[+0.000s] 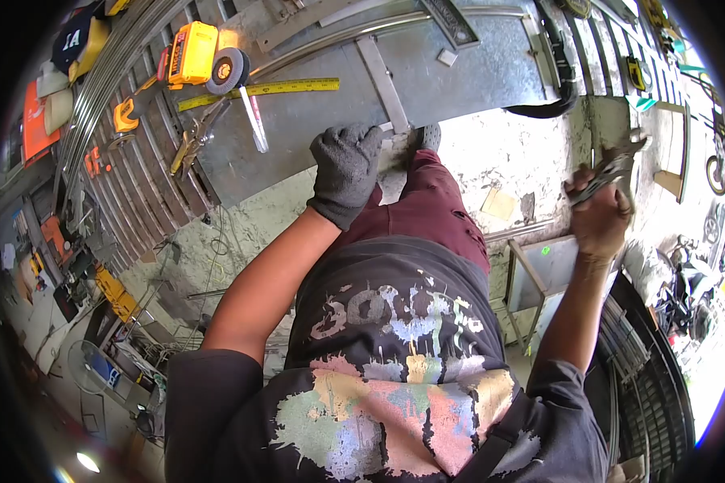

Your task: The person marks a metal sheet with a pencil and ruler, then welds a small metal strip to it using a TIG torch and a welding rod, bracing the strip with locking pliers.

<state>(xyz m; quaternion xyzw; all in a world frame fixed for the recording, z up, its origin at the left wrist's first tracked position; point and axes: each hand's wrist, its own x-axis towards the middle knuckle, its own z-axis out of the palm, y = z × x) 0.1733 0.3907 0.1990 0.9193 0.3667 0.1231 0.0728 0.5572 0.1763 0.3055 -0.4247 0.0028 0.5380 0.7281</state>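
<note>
My left hand, in a dark grey glove, is closed at the near edge of a metal sheet. Its fingertips pinch a small pale metal piece by the end of a flat metal bar lying across the sheet; the rest of the piece is hidden by the glove. Off to the right, away from the sheet, my bare right hand is wrapped round metal locking pliers. A yellow ruler and a white-and-red marker lie on the sheet left of the glove.
A yellow cordless grinder with its grey disc rests at the back left. Other pliers lie on the slatted bench. A long curved metal tube crosses the sheet. A framed panel stands below my right hand.
</note>
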